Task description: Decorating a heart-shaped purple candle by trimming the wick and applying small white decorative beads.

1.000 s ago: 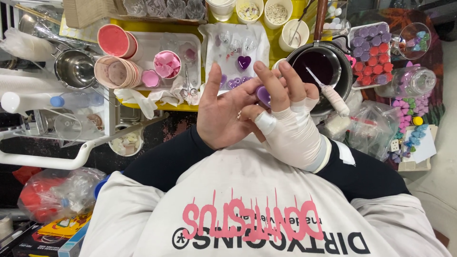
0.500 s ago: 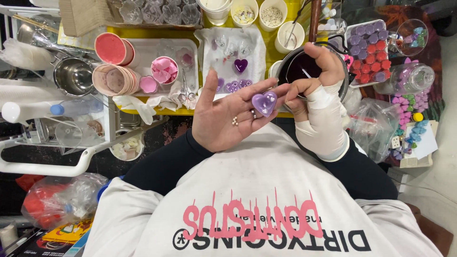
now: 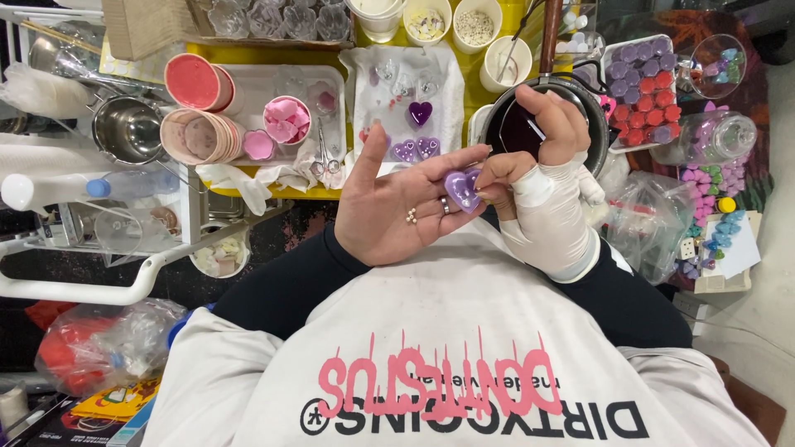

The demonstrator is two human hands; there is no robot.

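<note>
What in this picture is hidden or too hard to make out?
All from the head camera:
- The underside of the purple heart piece: it lies on the left hand, which covers it.
- Most of the dark liquid in the pot: the right hand lies over it.
- What the right hand's curled fingers grip: only a thin stick end shows.
- The clear moulds at the top: cut off by the edge.

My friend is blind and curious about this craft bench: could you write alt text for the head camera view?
A left hand, palm up, holds a purple heart-shaped piece on its fingers while the right hand, partly in a white glove, touches its edge. Behind them lie a dark pan, more purple hearts on a white cloth, and pink moulds.
</note>
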